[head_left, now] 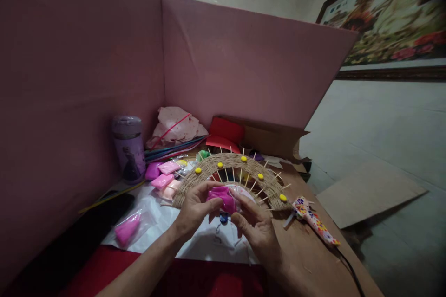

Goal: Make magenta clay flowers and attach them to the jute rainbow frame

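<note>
Both hands meet over a lump of bright pink clay in a thin clear wrapper. My left hand pinches its left side with curled fingers. My right hand grips the right side with thumb and fingertips. Just behind them lies a half-ring woven of tan string with wooden sticks poking out and several yellow dots on it. A small blue piece shows below the clay, between the hands.
Pink clay packets and a bagged pink lump lie at the left on white paper. A purple bottle stands by the pink partition. A patterned glue gun lies to the right. Red sheets and a cardboard box sit behind.
</note>
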Demonstrator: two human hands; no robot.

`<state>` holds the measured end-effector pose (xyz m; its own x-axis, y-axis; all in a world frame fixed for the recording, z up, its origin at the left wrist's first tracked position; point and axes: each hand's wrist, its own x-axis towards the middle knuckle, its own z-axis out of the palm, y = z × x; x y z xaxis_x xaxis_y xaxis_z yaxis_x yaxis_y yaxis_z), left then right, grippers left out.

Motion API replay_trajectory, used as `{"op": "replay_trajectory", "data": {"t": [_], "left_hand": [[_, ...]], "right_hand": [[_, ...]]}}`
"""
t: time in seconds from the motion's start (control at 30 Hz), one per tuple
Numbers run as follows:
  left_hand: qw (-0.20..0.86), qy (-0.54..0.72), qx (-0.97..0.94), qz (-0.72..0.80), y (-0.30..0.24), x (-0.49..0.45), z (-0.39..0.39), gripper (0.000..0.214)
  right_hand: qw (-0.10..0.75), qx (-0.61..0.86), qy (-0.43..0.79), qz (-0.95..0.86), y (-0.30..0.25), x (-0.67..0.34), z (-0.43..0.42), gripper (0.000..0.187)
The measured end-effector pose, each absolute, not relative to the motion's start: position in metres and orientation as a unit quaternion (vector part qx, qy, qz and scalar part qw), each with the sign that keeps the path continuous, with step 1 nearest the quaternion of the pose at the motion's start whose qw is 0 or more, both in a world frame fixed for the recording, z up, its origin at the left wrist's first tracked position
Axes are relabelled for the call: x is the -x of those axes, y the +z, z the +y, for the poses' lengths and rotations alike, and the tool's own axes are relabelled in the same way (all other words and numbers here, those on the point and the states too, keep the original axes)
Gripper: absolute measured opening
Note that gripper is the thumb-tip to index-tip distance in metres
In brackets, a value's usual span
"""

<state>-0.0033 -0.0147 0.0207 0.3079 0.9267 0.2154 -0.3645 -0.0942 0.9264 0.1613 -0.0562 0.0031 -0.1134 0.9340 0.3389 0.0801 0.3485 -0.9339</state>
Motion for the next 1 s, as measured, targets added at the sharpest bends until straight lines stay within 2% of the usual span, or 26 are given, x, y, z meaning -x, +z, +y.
{"op": "replay_trajectory", "data": {"t": [0.37, 0.6, 0.73, 1.0], "left_hand": [[0.624, 0.518, -0.523, 0.263, 0.013, 0.003, -0.013, 0.029], [0.620, 0.520, -0.522, 0.270, 0.010, 0.004, -0.009, 0.028], [0.621, 0.506, -0.528, 0.284, 0.012, 0.004, -0.009, 0.029], [0.644, 0.498, -0.504, 0.288, 0.009, -0.001, -0.014, 0.026]], "right_hand": [[0.507, 0.337, 0.390, -0.691, 0.004, -0.163, -0.040, 0.025], [0.537, 0.361, 0.310, -0.697, -0.008, -0.165, -0.039, 0.039], [0.512, 0.371, 0.336, -0.698, -0.011, -0.165, -0.039, 0.043], [0.488, 0.366, 0.427, -0.668, -0.006, -0.165, -0.040, 0.030]]}}
